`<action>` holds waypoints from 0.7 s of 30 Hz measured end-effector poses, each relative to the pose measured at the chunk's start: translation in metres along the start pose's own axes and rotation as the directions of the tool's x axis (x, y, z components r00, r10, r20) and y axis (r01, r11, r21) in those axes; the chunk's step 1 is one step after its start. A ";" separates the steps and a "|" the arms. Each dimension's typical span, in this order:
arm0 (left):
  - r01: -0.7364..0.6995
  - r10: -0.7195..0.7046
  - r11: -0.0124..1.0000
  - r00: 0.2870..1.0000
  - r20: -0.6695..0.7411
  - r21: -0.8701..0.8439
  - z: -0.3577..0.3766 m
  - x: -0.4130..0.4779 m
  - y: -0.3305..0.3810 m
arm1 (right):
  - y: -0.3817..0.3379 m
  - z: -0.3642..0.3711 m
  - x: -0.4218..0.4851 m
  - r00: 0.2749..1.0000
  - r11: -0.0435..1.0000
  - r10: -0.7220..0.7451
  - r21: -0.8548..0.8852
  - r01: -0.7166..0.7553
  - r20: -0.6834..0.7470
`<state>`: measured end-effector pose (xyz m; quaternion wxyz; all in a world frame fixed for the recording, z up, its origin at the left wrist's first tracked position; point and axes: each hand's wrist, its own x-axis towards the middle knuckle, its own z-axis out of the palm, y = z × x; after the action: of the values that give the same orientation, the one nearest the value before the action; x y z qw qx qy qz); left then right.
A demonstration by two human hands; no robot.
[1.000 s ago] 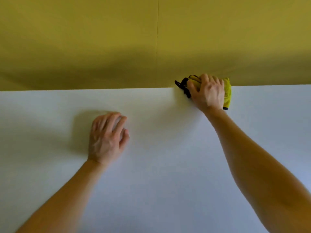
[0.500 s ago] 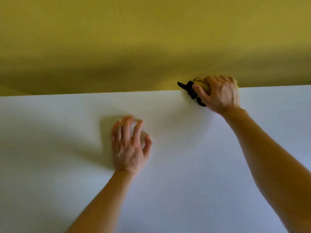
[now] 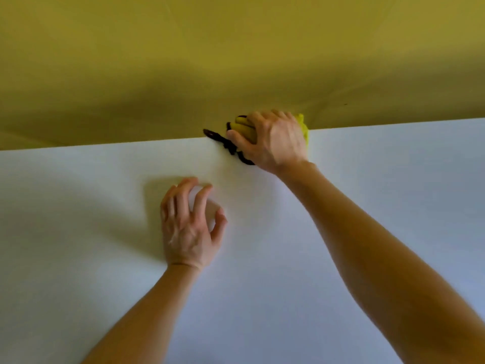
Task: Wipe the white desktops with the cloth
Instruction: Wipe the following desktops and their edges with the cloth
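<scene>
Gripping yellow cloth (image 3: 304, 127) in right hand (image 3: 273, 141) at white desktop's (image 3: 262, 298) far edge, 12 o'clock; bracing empty, loose-fingered left hand (image 3: 189, 227) at 7 o'clock from it; risks overshooting edge, dropping cloth behind.

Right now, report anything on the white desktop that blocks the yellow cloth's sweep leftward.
Nothing visible along the far edge. The left hand rests on the white desktop, nearer and left of the black-trimmed yellow cloth in the right hand, blocking only a diagonal sweep.
</scene>
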<state>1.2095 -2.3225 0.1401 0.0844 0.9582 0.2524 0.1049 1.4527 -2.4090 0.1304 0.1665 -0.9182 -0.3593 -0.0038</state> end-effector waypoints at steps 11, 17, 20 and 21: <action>-0.028 0.028 1.000 1.000 -0.002 0.006 0.003 0.001 -0.001 | -0.057 0.020 0.005 0.977 0.978 0.204 -0.026 -0.206 -0.064; -0.031 0.031 0.999 1.000 -0.005 -0.009 0.004 0.001 0.000 | -0.024 0.000 0.003 0.996 0.995 0.091 0.044 -0.092 0.007; -0.033 0.033 0.999 0.999 -0.008 -0.014 0.003 0.000 0.000 | 0.067 -0.030 -0.018 0.956 0.962 0.252 -0.069 -0.264 -0.151; -0.035 0.035 0.999 0.999 -0.011 -0.020 0.003 0.000 0.000 | 0.087 -0.040 -0.026 0.938 0.942 0.305 -0.089 -0.322 -0.165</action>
<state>1.2103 -2.3225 0.1371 0.0911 0.9609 0.2350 0.1142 1.4957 -2.4983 0.1383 0.1383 -0.9690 -0.1939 -0.0661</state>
